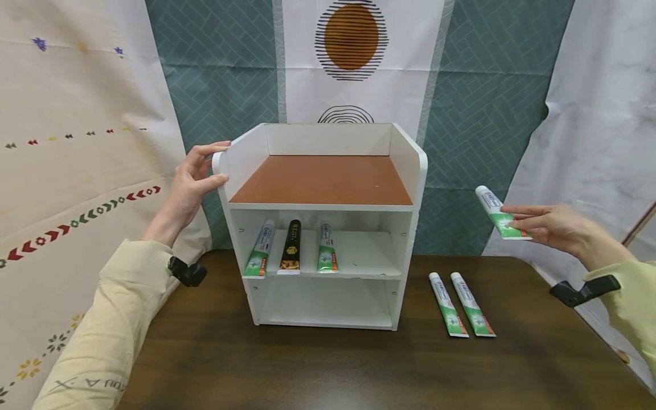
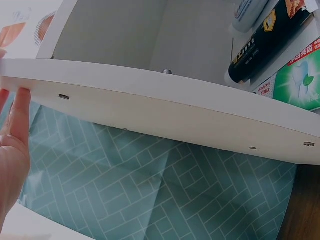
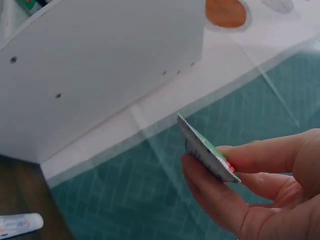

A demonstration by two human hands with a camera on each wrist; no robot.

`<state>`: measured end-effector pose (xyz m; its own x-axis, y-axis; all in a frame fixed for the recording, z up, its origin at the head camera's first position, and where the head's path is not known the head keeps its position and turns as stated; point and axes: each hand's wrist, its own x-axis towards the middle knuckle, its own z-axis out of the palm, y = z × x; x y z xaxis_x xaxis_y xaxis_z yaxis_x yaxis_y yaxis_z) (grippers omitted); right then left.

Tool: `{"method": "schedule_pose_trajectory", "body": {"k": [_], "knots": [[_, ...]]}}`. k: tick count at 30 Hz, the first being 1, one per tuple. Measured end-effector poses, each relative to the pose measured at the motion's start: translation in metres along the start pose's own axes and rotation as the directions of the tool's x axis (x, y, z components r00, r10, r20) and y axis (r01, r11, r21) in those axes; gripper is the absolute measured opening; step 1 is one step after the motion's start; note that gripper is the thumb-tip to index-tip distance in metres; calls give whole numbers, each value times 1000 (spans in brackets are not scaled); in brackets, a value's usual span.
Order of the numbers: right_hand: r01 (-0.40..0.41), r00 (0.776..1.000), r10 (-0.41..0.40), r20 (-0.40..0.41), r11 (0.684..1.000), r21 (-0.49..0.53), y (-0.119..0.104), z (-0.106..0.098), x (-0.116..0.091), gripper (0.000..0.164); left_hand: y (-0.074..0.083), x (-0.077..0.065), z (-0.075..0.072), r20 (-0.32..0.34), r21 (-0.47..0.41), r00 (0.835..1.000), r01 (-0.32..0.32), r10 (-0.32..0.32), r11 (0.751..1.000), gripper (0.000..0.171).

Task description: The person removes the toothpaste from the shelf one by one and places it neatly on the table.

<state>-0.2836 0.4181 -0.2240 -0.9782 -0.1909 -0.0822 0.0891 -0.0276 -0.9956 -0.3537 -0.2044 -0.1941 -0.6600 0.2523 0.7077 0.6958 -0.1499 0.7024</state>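
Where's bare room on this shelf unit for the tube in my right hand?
Free: the middle shelf between its rightmost tube and the right wall; the bottom shelf below it; the brown top, walled on three sides. Crowded: the middle shelf's left, with three tubes.

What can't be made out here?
Left hand, left wrist view: partly cut off by the left edge.
Cap of the held toothpaste tube, right wrist view: hidden behind the tube's own body.
Rear face of the white shelf unit, head view: hidden by its own panels.
Fine print on the left table tube, head view: too small.
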Motion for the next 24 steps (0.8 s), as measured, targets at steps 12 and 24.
{"method": "schedule_pose_trajectory", "body": {"k": [12,24], "knots": [[-50,993,55,100,997,-51,62,-21,1,35,-1,1,0,-1,-3,1000,-2,2,1000,45],[-102,978,126,169,984,-143,116,-32,1,39,-2,1,-1,-3,-17,1000,-1,1,1000,45]]}}
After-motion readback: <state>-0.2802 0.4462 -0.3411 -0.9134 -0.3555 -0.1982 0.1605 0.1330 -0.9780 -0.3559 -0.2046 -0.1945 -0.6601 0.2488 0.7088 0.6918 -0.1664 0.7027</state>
